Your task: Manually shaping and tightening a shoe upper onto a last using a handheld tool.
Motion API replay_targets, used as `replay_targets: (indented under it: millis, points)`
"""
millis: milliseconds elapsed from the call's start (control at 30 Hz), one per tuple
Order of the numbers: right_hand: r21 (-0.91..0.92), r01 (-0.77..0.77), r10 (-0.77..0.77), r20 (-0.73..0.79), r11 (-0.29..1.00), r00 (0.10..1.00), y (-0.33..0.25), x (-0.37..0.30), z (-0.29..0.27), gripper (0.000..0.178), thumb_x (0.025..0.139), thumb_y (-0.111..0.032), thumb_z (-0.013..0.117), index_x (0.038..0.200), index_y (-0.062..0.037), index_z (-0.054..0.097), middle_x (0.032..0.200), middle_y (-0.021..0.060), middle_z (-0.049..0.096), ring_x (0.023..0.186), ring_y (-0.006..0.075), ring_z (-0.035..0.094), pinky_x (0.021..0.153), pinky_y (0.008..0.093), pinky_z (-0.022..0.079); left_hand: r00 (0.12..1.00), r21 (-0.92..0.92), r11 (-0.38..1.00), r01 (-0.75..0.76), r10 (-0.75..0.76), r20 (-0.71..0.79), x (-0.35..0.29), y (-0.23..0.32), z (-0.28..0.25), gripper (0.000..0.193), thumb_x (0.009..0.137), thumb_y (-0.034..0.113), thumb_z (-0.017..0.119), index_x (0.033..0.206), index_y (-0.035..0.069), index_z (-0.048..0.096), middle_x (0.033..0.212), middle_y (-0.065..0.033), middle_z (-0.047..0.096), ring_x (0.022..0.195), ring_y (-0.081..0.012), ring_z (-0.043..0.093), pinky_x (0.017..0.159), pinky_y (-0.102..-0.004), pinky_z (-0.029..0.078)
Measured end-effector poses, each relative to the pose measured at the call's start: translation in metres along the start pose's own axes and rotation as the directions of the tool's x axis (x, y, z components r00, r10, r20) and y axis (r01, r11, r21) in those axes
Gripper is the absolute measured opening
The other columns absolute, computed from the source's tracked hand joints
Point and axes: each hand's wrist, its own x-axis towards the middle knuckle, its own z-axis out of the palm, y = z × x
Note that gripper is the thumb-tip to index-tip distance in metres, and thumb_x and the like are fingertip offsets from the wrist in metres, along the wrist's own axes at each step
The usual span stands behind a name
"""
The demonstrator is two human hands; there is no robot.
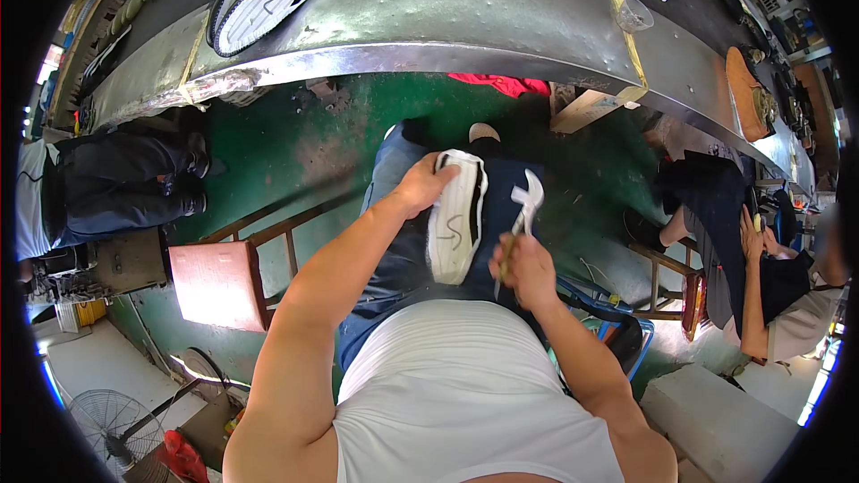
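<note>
A half-made shoe point(455, 219) lies sole side up across my thighs, its bottom white with a dark curved pen mark and a dark upper edge showing along the side. My left hand point(429, 183) is closed round its far end, thumb pressed on the white bottom. Just right of the shoe, my right hand point(526, 266) grips a hammer point(530, 199) by its handle. The bright metal head points up and away from me, raised apart from the shoe. What lies under the shoe is hidden.
A metal-covered bench point(429, 9) curves across the far side, with white-bottomed shoes point(273, 0), a clear cup point(634, 13) and a tan shoe point(748, 94) on it. One person point(107, 183) stands left; another point(761, 250) sits right. A padded stool point(217, 282) and a fan point(112, 429) are left.
</note>
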Motion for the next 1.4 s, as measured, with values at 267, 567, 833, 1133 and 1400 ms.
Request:
replay_targets:
  millis: [267,567,833,1133,1400]
  points:
    - [-0.673,0.227,-0.233,0.083,0.704,0.969,-0.028,0.029,-0.022,0.059,0.083,-0.036,0.079,0.116,0.0062,0.055,0.089,0.0092,0.066,0.071,0.0163,0.063,0.068,0.0308,0.052,0.988,0.087,0.994,0.065,-0.076,0.132,-0.044,0.026,0.005,0.048,0.101,0.038,0.054,0.13,0.0,0.059,0.112,-0.0066,0.067,0.098,-0.016,0.062,0.089,-0.0299,0.049]
    - [-0.805,0.223,-0.183,0.144,0.55,0.972,-0.025,0.059,-0.012,0.048,0.079,-0.023,0.071,0.114,0.005,0.054,0.098,0.0227,0.068,0.094,0.0353,0.067,0.086,0.0416,0.052,0.969,-0.052,0.992,0.112,-0.097,0.228,-0.071,0.022,0.015,0.068,0.079,-0.006,0.053,0.146,0.006,0.044,0.119,-0.0065,0.064,0.104,-0.014,0.06,0.081,-0.0299,0.051]
    - [-0.856,0.23,-0.196,0.154,0.463,0.968,-0.032,0.037,-0.02,0.031,0.087,-0.019,0.067,0.108,0.0011,0.057,0.096,0.0215,0.067,0.091,0.0366,0.066,0.082,0.0422,0.051,0.929,-0.286,0.947,0.147,-0.033,0.367,-0.077,-0.043,0.005,0.085,0.08,0.001,0.063,0.157,0.01,0.027,0.135,-0.0103,0.057,0.119,-0.0192,0.058,0.095,-0.0329,0.05]
    - [-0.707,0.695,-0.071,0.706,-0.133,0.705,-0.069,0.003,-0.032,0.054,0.09,-0.014,0.064,0.141,-0.0051,0.05,0.111,0.0228,0.062,0.1,0.037,0.063,0.087,0.0435,0.052,0.961,-0.152,0.98,-0.131,0.163,0.225,-0.1,-0.069,0.035,0.103,0.084,0.019,0.075,0.158,0.001,0.006,0.151,-0.0224,0.041,0.14,-0.0284,0.04,0.117,-0.0341,0.029]
    - [-0.73,0.683,0.241,0.66,-0.017,0.711,-0.068,0.017,-0.005,0.022,0.088,-0.013,0.064,0.105,0.0002,0.059,0.094,0.0183,0.067,0.082,0.0419,0.065,0.074,0.048,0.053,0.949,-0.027,0.99,-0.137,0.139,0.284,-0.099,-0.066,0.033,0.106,0.082,0.016,0.077,0.157,-0.001,0.004,0.149,-0.0213,0.041,0.14,-0.0287,0.039,0.117,-0.0346,0.03]
